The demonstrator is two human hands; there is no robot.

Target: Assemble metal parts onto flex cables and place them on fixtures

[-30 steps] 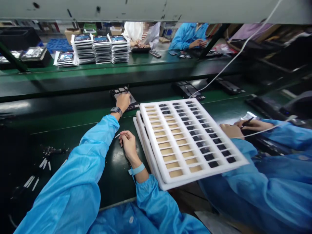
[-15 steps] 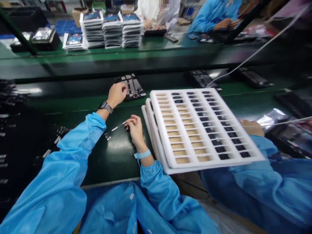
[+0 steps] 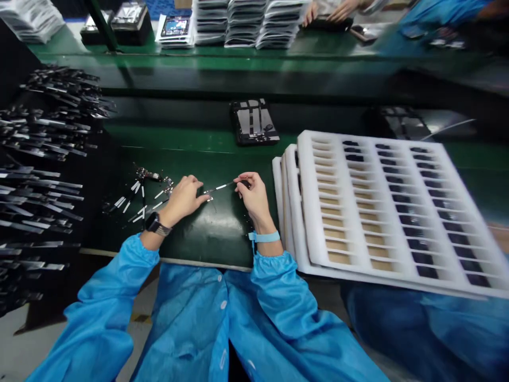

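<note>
My right hand [image 3: 255, 200] pinches one end of a thin flex cable [image 3: 224, 187], dark with a white section. The cable slants down to the left over the green work surface, and small connector parts show at its far end. Close to that end is my left hand [image 3: 183, 200], thumb and fingers apart, with nothing visible held in it. Whether the thumb tip touches the cable is too small to tell. Left of that hand lies a loose pile of similar flex cables [image 3: 139, 196]. A black device with grey panels [image 3: 255, 122] rests farther back, beyond both hands.
Stacked white foam trays [image 3: 304, 212] stand right of my right hand, their slots partly filled with dark pieces. Bundles of flex cables [image 3: 40, 196] crowd the left side. Stacks of white-wrapped units [image 3: 246, 24] line the raised back shelf, where another person's hands [image 3: 338, 11] work.
My left hand has come back from the black device toward the cable's connector end, its fingers spreading. The right hand still pinches the cable. The view has turned left and down.
</note>
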